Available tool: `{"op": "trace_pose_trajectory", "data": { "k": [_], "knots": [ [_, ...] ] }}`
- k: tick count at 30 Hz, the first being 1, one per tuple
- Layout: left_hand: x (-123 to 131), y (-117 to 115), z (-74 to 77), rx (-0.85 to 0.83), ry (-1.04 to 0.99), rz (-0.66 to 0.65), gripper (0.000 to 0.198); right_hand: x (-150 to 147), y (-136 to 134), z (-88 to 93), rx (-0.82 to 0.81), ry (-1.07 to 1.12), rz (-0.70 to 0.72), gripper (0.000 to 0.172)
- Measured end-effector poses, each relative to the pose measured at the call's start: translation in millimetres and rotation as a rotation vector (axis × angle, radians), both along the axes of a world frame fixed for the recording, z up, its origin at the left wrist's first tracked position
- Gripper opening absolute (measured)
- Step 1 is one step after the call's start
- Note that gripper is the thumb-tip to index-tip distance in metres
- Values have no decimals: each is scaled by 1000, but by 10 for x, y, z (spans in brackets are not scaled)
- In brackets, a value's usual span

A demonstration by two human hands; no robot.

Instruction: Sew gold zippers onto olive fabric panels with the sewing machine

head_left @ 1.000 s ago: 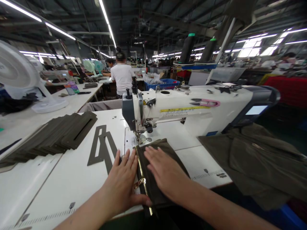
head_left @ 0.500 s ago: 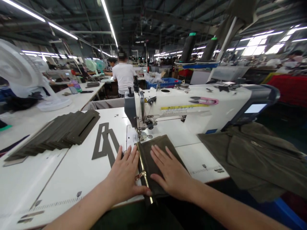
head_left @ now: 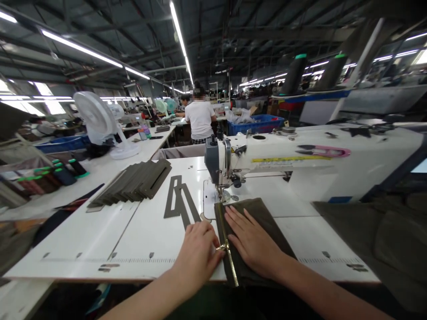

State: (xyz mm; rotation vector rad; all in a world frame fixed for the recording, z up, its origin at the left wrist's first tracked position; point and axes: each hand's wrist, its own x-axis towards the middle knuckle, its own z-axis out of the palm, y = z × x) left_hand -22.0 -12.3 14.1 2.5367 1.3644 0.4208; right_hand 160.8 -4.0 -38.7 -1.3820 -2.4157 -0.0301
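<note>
- From my remote post I'm viewing a white sewing table (head_left: 76, 235), a ruler scale running along its front edge.
- The sewing machine (head_left: 310, 182) is standing on its right part.
- Left of the needle, two slotted strips (head_left: 182, 209) are lying overlapped; beyond them a fanned stack of dark panels (head_left: 133, 184) is resting.
- Dark fabric (head_left: 263, 218) with a gold zip (head_left: 232, 264) is lying just before the needle.
- At the right end I'm seeing a cloth heap (head_left: 350, 231) sprawling.

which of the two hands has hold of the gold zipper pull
The left hand, curled with its thumb at the gold zipper pull; the right hand instead lies flat on the dark fabric.
</note>
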Motion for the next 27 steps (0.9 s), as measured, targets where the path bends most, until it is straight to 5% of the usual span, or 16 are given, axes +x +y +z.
{"op": "trace_pose_trajectory", "data": {
  "k": [3,5,7,9,11,13,16,18,23,27],
  "knots": [
    [59,-90,79,-84,-16,-6,10,14,6,-22,6,9,4,45],
    [48,-120,158,-145,-88,-135,15,16,12,-52,20,15,8,46],
    [-40,-80,223,-98,-113,-254,31,13,18,-88,35,13,13,47],
    [-206,20,224,42,8,-200,54,9,24,-107,40,1,8,48],
    [-412,105,123,133,222,-43,77,6,33,-91,35,-14,-4,49],
    [-594,103,-72,166,387,-93,84,4,52,-42,24,-21,-2,48],
    [-735,-54,-401,479,417,-307,63,-2,99,43,16,10,-20,41],
    [-751,-153,-541,638,421,-321,51,-5,132,75,22,36,-38,39],
    [-712,-36,-613,642,370,-330,66,13,172,77,2,9,6,46],
    [-697,212,-512,394,263,-353,76,27,174,85,-35,7,0,47]
  ]
}}
